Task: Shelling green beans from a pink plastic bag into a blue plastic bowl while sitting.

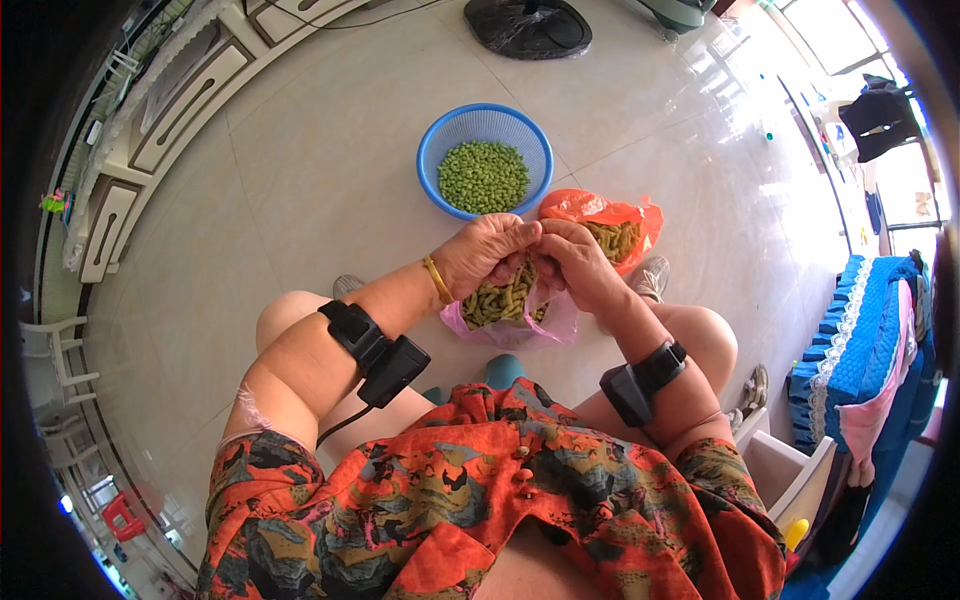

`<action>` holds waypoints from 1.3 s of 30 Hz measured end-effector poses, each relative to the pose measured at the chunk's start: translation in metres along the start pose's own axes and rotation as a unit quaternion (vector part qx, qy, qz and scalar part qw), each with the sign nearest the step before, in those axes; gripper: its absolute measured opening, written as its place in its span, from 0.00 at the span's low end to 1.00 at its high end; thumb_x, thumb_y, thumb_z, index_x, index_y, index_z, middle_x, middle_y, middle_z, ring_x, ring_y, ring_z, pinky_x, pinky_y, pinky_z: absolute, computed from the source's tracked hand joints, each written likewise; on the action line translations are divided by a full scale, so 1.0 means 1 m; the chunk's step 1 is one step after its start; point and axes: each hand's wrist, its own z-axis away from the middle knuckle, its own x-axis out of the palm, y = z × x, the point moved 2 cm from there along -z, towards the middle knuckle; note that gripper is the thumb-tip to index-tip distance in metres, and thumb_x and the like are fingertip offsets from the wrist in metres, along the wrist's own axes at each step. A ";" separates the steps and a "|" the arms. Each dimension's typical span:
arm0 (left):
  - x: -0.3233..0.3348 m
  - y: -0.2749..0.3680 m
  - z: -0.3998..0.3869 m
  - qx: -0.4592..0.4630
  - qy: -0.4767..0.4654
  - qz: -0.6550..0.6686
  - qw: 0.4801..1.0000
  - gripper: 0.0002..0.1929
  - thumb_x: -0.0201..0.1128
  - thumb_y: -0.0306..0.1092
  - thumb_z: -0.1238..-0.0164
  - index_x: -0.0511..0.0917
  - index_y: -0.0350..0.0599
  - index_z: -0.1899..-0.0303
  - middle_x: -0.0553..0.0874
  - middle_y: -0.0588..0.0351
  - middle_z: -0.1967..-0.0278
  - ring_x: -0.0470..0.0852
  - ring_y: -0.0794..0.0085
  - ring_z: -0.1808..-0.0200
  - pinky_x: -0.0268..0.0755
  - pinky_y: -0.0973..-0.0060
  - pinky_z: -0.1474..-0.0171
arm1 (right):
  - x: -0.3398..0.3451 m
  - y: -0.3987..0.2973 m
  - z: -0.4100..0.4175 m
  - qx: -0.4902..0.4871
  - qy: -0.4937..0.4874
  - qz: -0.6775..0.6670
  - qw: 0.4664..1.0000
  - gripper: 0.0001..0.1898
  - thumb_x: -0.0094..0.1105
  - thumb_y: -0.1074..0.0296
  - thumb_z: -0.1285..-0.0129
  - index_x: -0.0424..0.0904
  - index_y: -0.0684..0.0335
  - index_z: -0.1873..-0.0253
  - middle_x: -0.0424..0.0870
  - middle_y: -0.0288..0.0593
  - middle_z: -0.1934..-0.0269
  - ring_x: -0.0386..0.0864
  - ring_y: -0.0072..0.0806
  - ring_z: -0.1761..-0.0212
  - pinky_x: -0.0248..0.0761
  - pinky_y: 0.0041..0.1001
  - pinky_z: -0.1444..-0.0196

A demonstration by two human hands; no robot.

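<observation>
My left hand (486,253) and my right hand (576,261) meet at the fingertips above a pink plastic bag (556,328) of bean pods (501,301). The fingers of both hands are curled and pinched together; whatever lies between them is too small and hidden to make out. Just beyond the hands, a blue plastic colander (545,180) holds shelled green beans (484,178). An orange plastic bag (574,204) with more pods (616,238) stands beyond my right hand, close to the colander.
Tiled floor (330,180) surrounds the bags. A black stand base (527,34) is at the top. Drawers (180,109) line the left, with a white chair (66,352) below. On the right are blue quilted fabric (855,352) and a pale open bin (784,465).
</observation>
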 end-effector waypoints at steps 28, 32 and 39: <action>-0.006 -0.015 -0.014 -0.115 0.041 0.094 0.988 0.08 0.46 0.22 0.42 0.71 0.39 0.62 0.74 0.58 0.75 0.67 0.84 0.83 0.55 0.89 0.86 | -0.022 0.020 -0.006 -0.010 0.143 0.059 0.988 0.10 0.44 0.71 0.40 0.71 0.67 0.74 0.70 0.37 0.82 0.65 0.19 0.87 0.61 0.20 0.87; -0.019 -0.015 -0.023 -0.117 0.144 0.077 0.980 0.06 0.49 0.23 0.40 0.74 0.39 0.64 0.76 0.58 0.75 0.68 0.84 0.83 0.56 0.88 0.86 | -0.044 0.018 0.001 -0.015 0.198 0.019 0.980 0.09 0.45 0.72 0.41 0.73 0.67 0.73 0.71 0.37 0.80 0.66 0.19 0.85 0.59 0.20 0.87; -0.056 0.000 -0.049 -0.039 0.257 0.068 0.963 0.04 0.54 0.29 0.37 0.74 0.40 0.66 0.77 0.57 0.74 0.74 0.79 0.75 0.68 0.83 0.75 | -0.092 0.038 0.006 0.021 0.295 0.085 0.951 0.10 0.44 0.71 0.43 0.73 0.69 0.73 0.70 0.36 0.82 0.65 0.21 0.86 0.59 0.20 0.88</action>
